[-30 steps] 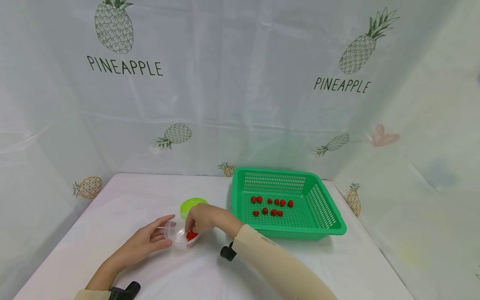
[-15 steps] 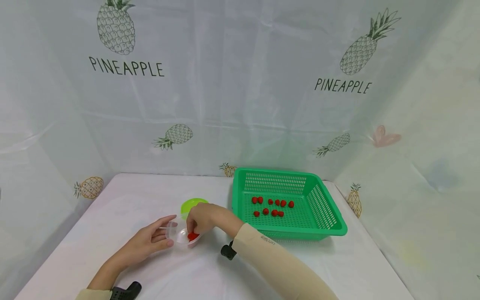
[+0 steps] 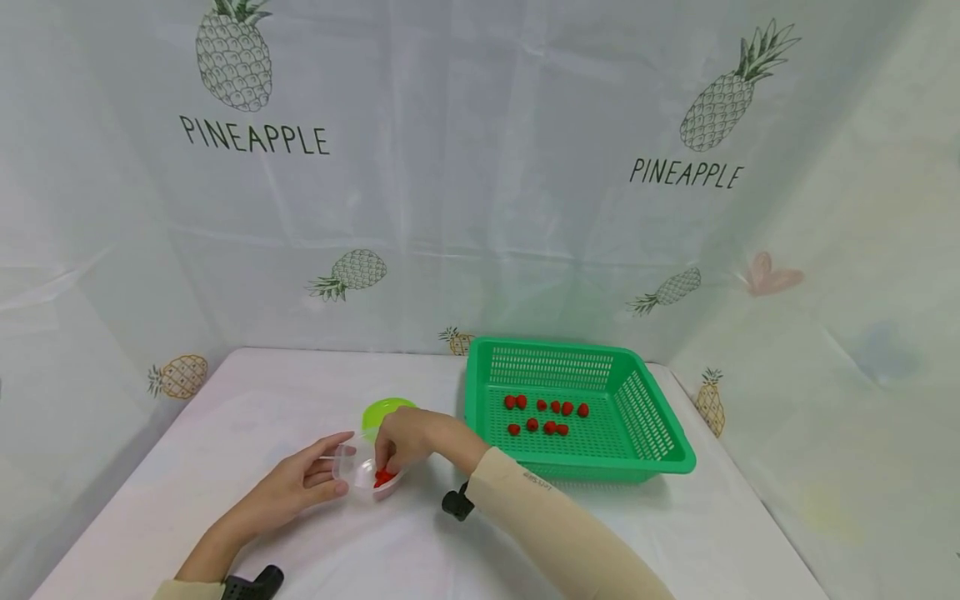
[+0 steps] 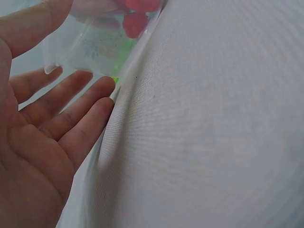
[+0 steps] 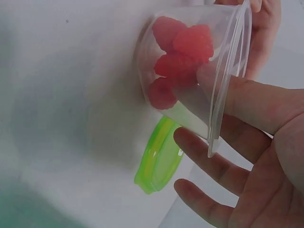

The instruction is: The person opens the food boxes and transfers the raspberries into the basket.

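Note:
A clear plastic tub [image 3: 354, 469] stands on the table between both hands. My left hand [image 3: 294, 482] rests at its left side, thumb and fingers apart and loosely extended; the left wrist view shows the open palm [image 4: 47, 128]. From the right, my right hand [image 3: 405, 437] reaches over the rim [image 5: 231, 61] into the tub. Its thumb and index finger pinch a raspberry [image 5: 173, 66] inside, while the other fingers [image 5: 209, 159] stay outside the wall. Several raspberries [image 5: 195, 42] lie at the bottom. Behind the tub is a lime-green lid [image 3: 384, 407], partly hidden by the right hand.
A green slotted basket [image 3: 600, 442] stands to the right, with several raspberries [image 3: 550, 427] spread in two loose rows. A white cloth covers the table [image 3: 285, 383]. Behind it hangs a pale curtain [image 3: 487, 192] with pineapple prints.
The right fingertips have dipped very slightly within the tub. The left hand stays beside the tub, and the basket's raspberries are unchanged. The head view has drifted a little.

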Available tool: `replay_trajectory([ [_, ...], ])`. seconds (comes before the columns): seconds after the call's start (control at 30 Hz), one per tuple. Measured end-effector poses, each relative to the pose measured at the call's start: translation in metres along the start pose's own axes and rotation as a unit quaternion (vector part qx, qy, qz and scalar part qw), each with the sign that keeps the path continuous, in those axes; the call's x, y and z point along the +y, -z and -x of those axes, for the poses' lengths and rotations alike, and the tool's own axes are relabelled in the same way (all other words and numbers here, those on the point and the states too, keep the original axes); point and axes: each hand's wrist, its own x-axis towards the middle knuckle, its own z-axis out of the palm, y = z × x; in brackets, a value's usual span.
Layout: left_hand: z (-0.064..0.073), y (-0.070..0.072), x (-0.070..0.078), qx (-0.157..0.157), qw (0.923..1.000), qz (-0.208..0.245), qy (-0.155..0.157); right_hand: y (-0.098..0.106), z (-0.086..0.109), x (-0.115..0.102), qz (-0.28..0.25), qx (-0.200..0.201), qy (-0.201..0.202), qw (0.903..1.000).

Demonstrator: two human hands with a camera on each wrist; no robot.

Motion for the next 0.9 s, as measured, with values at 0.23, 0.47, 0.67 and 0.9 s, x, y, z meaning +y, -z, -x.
replay_trajectory([
  [0.23,0.0,-0.001,-0.001,0.005,0.9999,-0.009,0.013,0.002,0.006,0.001,-0.002,0.042,-0.003,0.9991],
  [0.47,0.001,-0.001,0.0,0.011,0.9994,-0.016,0.028,0.014,0.024,0.012,-0.038,0.132,0.05,0.9892],
  [0.67,0.0,-0.002,-0.001,0.008,0.9996,-0.011,0.027,0.024,0.053,0.028,-0.107,0.19,0.084,0.9724],
  [0.9,-0.001,-0.003,-0.001,0.011,0.9996,-0.015,0.023,0.034,0.103,0.065,-0.181,0.234,0.047,0.9542],
])
